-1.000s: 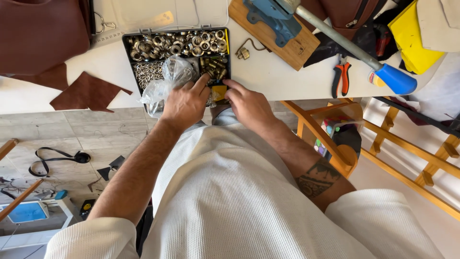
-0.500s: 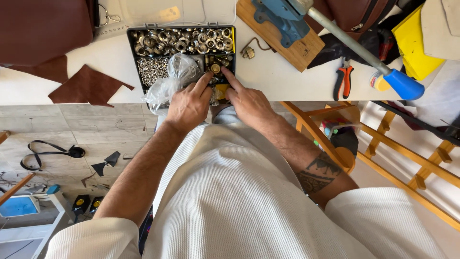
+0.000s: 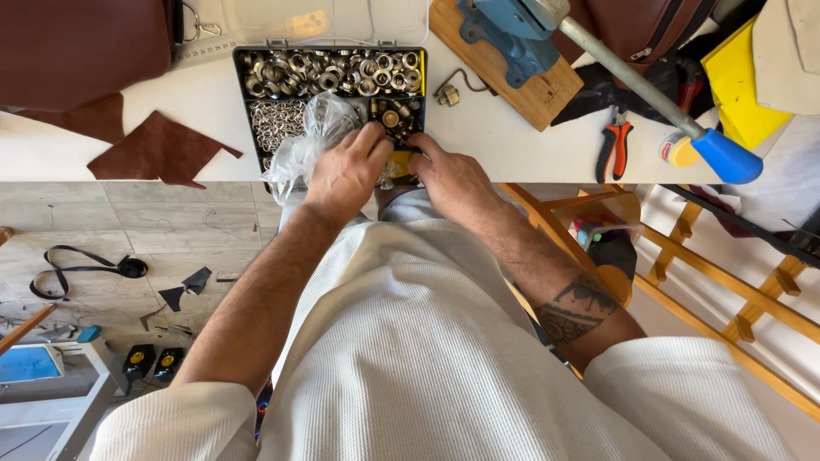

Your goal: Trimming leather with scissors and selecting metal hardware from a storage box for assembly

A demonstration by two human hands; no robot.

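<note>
Head view, left hand: the left hand [image 3: 346, 175] rests over the near edge of the compartment box [image 3: 248, 111], its fingers curled and pinching a crumpled clear plastic bag [image 3: 309, 141] that bulges out to the left of the grip.
Head view, right hand: the right hand [image 3: 453, 179] lies just beside the left, fingertips pressed together down in the box's right-hand compartment among small dark brass-coloured fittings [image 3: 395, 115]; whether a piece sits between the fingertips cannot be told.
Change: against the pictures of a second and half a second ago, both hands have crept a little further over the box, and the right fingertips, then at the yellow near edge, now reach into the compartment itself. The bag is in the same grip as before.
Meaning: judged from this, the work is sorting or picking small hardware, and the picking has only just reached the parts.
Box contents: silver eyelet rings [image 3: 329, 72] fill the far row beyond both grips; fine silvery pieces [image 3: 273, 124] lie just left of the bag.
Around the grips: on the white table [image 3: 512, 145], brown leather scraps [image 3: 154, 149] lie well to the left; red-handled pliers [image 3: 613, 149] and a blue-handled press lever [image 3: 726, 155] lie well to the right.
</note>
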